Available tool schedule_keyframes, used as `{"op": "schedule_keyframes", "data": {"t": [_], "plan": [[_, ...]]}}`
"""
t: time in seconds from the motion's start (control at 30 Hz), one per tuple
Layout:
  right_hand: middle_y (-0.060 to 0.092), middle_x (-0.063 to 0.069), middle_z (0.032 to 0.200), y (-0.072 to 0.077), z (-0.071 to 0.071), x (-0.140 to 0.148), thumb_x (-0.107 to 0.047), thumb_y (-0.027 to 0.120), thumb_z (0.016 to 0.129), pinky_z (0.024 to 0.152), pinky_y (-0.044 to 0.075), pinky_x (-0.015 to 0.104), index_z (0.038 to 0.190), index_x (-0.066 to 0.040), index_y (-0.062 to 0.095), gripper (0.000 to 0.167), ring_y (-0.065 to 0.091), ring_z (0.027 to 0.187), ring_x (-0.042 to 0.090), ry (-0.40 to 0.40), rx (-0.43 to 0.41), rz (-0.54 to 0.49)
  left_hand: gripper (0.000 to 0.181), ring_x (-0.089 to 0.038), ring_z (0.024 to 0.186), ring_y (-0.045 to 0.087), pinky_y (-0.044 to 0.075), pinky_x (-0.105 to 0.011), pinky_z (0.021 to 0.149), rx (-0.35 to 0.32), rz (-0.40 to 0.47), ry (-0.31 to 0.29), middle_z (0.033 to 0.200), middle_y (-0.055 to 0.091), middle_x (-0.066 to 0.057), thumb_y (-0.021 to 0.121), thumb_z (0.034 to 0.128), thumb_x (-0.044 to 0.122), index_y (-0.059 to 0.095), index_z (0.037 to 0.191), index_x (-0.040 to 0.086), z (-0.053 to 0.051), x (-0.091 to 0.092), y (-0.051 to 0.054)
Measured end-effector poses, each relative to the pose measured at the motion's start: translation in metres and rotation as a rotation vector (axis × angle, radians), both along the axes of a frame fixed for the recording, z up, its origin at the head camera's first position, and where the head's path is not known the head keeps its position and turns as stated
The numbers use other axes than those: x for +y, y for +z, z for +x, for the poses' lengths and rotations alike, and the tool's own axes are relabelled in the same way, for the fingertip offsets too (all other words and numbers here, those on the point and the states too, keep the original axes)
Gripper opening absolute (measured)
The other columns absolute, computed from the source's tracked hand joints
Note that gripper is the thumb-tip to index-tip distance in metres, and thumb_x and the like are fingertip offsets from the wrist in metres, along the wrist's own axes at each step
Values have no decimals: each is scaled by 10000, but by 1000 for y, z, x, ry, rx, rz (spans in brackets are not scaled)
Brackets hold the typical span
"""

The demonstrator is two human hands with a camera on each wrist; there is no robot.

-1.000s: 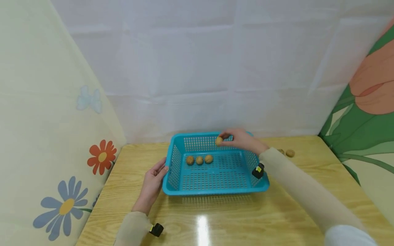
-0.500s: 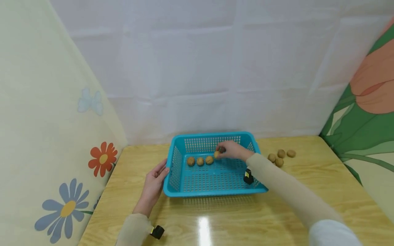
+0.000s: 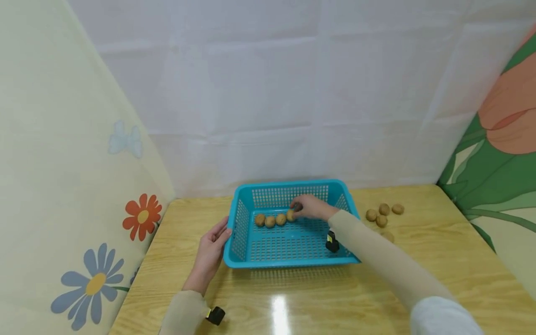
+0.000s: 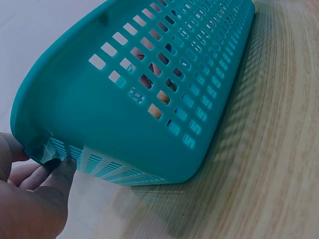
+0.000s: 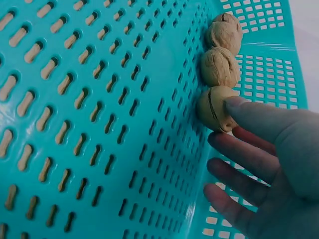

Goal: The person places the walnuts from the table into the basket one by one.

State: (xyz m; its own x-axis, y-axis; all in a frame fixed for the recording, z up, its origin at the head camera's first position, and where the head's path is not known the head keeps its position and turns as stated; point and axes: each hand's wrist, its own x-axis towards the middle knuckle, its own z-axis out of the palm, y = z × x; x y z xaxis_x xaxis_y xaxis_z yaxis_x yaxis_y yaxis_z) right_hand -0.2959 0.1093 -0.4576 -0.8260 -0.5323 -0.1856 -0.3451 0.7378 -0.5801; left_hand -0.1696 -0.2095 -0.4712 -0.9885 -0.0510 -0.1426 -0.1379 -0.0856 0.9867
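Observation:
A blue plastic basket with slotted walls stands on the table. Inside it several walnuts lie in a touching row toward the left and back. My right hand reaches into the basket and pinches the walnut at the row's right end. In the right wrist view the thumb lies on that walnut and the index finger is at its side; the other fingers are spread and loosely bent. My left hand grips the basket's left rim, thumb over the edge; the left wrist view shows the fingertips against the outer wall.
Several more walnuts lie on the wooden table right of the basket, one partly behind the right sleeve. A white sheet hangs behind the table. Flower-patterned panels stand at both sides.
My right hand has lowered a walnut from above the basket to its floor, against the others. The row has shifted closer together. My left hand keeps hold of the rim.

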Motion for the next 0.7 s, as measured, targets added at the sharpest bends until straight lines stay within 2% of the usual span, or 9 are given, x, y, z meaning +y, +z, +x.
{"op": "schedule_keyframes", "data": {"t": [0.13, 0.27, 0.53, 0.7], "plan": [[705, 122, 1274, 3, -1, 5, -231, 712, 1012, 955, 581, 421, 1370, -29, 644, 417, 663, 1179, 281, -1, -12, -18, 515, 18, 1150, 636, 549, -198, 963, 1, 5, 1, 1571, 477, -215, 562, 1087, 111, 427, 1576, 24, 0, 0, 0], [685, 114, 1320, 14, -1, 16, -244, 701, 1021, 989, 565, 436, 1386, -38, 637, 424, 640, 1222, 285, -8, 0, -42, 522, -6, 1181, 627, 548, -199, 966, 3, 2, -4, 1574, 473, -216, 565, 1086, 117, 422, 1578, 19, 0, 0, 0], [708, 126, 1282, 52, 15, 48, -258, 705, 1010, 1027, 539, 486, 1322, -27, 667, 390, 645, 1211, 317, -4, 120, -59, 525, -11, 1175, 632, 554, -199, 954, 24, 0, -11, 1571, 467, -233, 562, 1087, 115, 413, 1578, 4, 0, -1, -3], [708, 165, 1272, 69, 26, 74, -225, 701, 1010, 1027, 523, 543, 1323, 9, 666, 392, 641, 1203, 377, -17, 170, -116, 523, 13, 1155, 637, 554, -201, 957, 18, 14, -18, 1577, 462, -229, 555, 1088, 102, 409, 1581, 8, -1, -2, -2]]}}
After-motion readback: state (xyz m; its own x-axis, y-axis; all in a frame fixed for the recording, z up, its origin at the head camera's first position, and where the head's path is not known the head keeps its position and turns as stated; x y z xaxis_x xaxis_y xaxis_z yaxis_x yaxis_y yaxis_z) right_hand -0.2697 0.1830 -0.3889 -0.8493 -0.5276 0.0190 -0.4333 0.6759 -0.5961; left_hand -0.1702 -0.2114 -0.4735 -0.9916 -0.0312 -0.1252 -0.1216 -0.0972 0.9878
